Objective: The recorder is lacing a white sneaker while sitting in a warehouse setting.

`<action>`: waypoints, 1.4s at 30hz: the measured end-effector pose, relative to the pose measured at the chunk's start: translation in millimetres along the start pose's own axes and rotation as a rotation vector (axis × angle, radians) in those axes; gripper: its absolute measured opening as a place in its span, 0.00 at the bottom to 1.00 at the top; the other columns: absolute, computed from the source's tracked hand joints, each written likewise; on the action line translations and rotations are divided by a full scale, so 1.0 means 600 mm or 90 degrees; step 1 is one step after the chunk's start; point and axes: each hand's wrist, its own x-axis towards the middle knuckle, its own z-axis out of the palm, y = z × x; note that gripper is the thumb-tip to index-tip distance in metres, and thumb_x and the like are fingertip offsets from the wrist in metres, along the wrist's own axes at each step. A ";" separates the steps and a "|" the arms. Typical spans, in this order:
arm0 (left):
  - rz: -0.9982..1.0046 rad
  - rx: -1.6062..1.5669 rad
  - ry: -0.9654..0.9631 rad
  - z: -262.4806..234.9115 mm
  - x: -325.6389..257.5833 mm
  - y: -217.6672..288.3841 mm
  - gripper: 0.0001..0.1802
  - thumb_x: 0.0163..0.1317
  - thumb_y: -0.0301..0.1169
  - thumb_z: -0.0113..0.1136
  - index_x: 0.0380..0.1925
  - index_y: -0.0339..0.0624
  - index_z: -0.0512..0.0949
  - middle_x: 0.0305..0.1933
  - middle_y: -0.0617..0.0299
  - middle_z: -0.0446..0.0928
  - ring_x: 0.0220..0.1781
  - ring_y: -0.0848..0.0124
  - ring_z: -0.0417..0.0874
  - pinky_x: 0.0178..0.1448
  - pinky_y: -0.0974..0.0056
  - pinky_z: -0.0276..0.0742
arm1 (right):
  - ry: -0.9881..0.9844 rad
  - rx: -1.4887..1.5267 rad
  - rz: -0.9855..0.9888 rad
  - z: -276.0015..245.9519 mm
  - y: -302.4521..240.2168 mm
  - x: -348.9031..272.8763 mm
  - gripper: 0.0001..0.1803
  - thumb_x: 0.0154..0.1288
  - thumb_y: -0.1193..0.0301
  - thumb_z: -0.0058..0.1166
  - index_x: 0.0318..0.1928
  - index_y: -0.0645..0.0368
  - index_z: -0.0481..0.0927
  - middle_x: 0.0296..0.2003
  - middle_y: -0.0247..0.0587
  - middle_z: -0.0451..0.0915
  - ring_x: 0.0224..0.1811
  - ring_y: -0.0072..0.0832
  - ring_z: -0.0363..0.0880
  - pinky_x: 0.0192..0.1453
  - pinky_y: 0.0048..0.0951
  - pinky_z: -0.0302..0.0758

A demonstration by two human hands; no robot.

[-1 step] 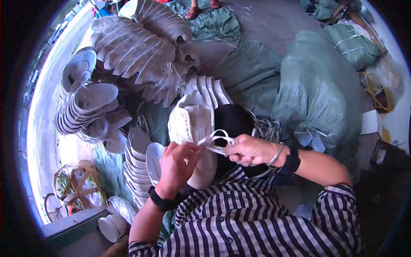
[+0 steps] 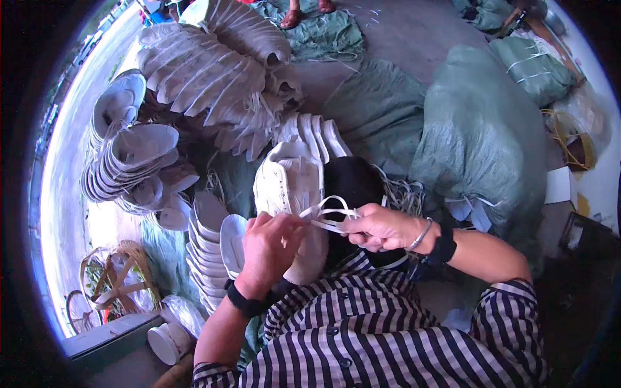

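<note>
We take the white sole bundle (image 2: 289, 194) on the lap as landmark: a stack of flat, foot-shaped pieces, matte and pale, with moulded tread on the top face. Across its near end runs a white plastic strap (image 2: 326, 215), thin, flat and springy, standing up in open loops.

The left hand (image 2: 270, 244), at the bundle's near end, is closed with its fingertips pinching one run of the strap. The right hand (image 2: 381, 226), just right of the bundle, is clenched on the other run and draws it sideways.

To work this step well, we judge that the strap should lie flat, untwisted, and square across the stack, with both hands pulling evenly so the pieces do not skew.

Left of the bundle stand nested piles of loose soles (image 2: 129, 161), cupped and smooth; beyond it lie fanned rows of tied stacks (image 2: 213, 71). To its right sit bulging green woven sacks (image 2: 482, 136), coarse and creased. Between bundle and sacks lies a tangle of spare straps (image 2: 401, 192). Left of and nearer than the bundle stands a cane basket (image 2: 119, 278).
</note>
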 end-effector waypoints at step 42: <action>-0.250 -0.416 0.087 0.020 -0.008 -0.034 0.04 0.52 0.22 0.60 0.30 0.38 0.78 0.26 0.58 0.75 0.27 0.72 0.77 0.32 0.70 0.73 | 0.076 -0.893 -0.828 0.110 -0.252 -0.113 0.13 0.49 0.65 0.60 0.19 0.61 0.73 0.15 0.44 0.72 0.20 0.38 0.75 0.26 0.36 0.69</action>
